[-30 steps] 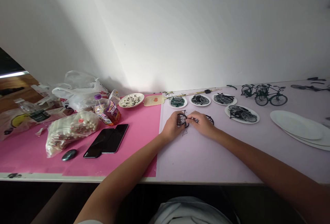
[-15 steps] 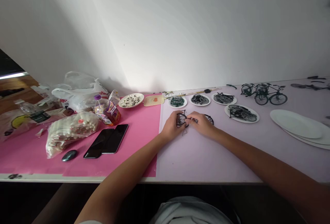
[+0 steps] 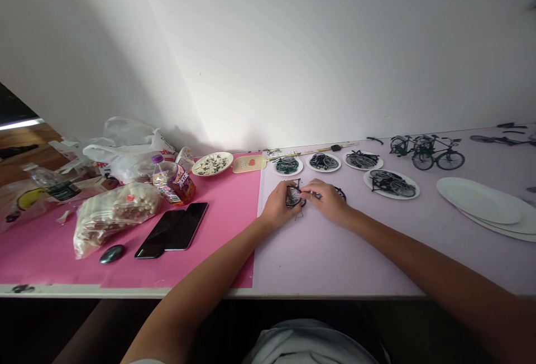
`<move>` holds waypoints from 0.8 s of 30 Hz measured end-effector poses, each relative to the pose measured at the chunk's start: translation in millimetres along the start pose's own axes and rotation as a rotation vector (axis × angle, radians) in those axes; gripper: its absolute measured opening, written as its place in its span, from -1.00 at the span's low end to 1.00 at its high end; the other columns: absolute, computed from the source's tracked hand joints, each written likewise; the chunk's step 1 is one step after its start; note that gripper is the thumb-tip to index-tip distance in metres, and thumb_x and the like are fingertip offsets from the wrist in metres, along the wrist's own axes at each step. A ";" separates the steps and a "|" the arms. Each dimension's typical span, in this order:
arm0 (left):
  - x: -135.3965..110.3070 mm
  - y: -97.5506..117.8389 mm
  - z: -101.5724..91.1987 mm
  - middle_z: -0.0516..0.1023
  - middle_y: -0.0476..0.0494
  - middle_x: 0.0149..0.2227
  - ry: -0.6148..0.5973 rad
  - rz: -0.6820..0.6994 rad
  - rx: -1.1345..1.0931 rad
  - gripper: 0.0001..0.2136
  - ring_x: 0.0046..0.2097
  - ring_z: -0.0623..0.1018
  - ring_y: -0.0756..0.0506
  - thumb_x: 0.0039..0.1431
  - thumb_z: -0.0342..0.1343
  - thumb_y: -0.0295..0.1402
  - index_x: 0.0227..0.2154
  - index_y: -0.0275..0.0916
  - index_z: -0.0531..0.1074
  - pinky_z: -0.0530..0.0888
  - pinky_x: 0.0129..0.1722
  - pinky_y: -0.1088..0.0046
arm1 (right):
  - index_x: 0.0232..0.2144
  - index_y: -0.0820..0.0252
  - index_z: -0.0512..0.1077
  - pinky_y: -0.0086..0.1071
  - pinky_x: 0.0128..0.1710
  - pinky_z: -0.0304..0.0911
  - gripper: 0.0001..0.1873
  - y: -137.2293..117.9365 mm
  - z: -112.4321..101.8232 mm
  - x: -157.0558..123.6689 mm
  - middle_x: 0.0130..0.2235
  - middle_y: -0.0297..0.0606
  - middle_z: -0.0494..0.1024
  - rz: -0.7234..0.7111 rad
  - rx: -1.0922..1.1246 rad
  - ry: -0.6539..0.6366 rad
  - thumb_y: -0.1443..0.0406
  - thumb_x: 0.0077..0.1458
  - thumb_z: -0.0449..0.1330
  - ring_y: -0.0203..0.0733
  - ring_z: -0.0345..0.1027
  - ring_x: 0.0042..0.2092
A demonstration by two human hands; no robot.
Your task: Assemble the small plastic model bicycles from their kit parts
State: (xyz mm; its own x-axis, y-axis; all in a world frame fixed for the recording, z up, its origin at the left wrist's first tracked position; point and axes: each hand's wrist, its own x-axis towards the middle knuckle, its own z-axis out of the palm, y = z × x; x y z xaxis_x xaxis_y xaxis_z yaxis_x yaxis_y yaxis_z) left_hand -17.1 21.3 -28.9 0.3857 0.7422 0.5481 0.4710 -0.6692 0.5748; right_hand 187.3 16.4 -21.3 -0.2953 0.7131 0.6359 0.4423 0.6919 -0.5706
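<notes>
Between my hands, low over the lilac tabletop, is a black model bicycle (image 3: 293, 195), partly covered by my fingers. My left hand (image 3: 278, 205) is closed around the end with one spoked wheel. From the other side my right hand (image 3: 328, 199) pinches at the middle of the bicycle, its fingertips beside that wheel. Part of a second dark wheel (image 3: 340, 192) shows past the back of my right hand. A small triangular wire piece (image 3: 298, 216) sticks out below my left fingers. What exactly the right fingertips pinch is hidden.
White plates of bicycle parts (image 3: 323, 163) line the wall side. Finished-looking model bicycles (image 3: 435, 152) stand at the right, behind stacked white plates (image 3: 481, 199). On the pink left side lie two phones (image 3: 184, 227), a mouse (image 3: 112, 254), a drink bottle (image 3: 173, 181) and bags (image 3: 113, 213).
My right fingertips have shifted slightly left, and more of the spoked wheel shows between the hands. My left hand keeps its hold. The view has moved a little.
</notes>
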 end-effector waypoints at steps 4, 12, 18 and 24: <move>-0.9 4.6 -1.7 0.46 -0.21 -0.01 0.001 0.001 0.035 -0.44 -0.12 0.56 -0.14 0.13 0.26 -0.29 0.18 -0.16 0.24 0.51 -0.19 0.34 | -0.27 0.09 0.60 -0.15 -0.15 0.39 -0.66 -3.7 -2.4 0.5 -0.30 -0.15 0.60 0.007 -0.004 -0.011 0.07 0.38 0.12 -0.03 0.46 -0.21; 0.4 8.0 -4.7 0.49 -0.14 -0.08 -0.009 -0.023 0.076 -0.61 -0.14 0.57 -0.13 0.16 0.28 -0.22 0.03 -0.13 0.40 0.51 -0.18 0.35 | -0.35 0.09 0.59 -0.15 -0.14 0.39 -0.61 -3.8 -2.3 -1.4 -0.31 -0.16 0.60 0.009 0.031 -0.057 0.00 0.35 0.14 -0.03 0.47 -0.20; 0.8 8.8 -4.5 0.51 -0.13 -0.13 -0.020 0.002 0.075 -0.68 -0.17 0.58 -0.12 0.20 0.25 -0.21 -0.02 -0.15 0.42 0.50 -0.18 0.37 | -0.43 0.12 0.50 -0.21 -0.12 0.36 -0.44 -9.8 -5.5 -3.2 -0.32 -0.19 0.56 0.088 0.068 -0.085 -0.09 0.41 0.00 -0.07 0.45 -0.22; 2.0 10.5 -5.7 0.52 -0.13 -0.12 -0.036 0.000 0.065 -0.72 -0.12 0.58 -0.13 0.19 0.25 -0.23 -0.06 -0.14 0.43 0.49 -0.15 0.35 | -0.42 0.12 0.48 -0.20 -0.08 0.35 -0.39 -3.3 -3.4 -5.1 -0.30 -0.18 0.57 0.106 0.080 -0.098 -0.15 0.39 -0.05 -0.06 0.47 -0.20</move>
State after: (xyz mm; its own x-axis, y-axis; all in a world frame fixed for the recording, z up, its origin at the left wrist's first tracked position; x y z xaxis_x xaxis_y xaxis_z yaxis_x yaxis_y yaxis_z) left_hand -15.9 15.5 -18.3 0.4136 0.7437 0.5253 0.5207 -0.6665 0.5335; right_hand 190.2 10.0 -20.9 -0.3336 0.7873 0.5186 0.4073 0.6165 -0.6739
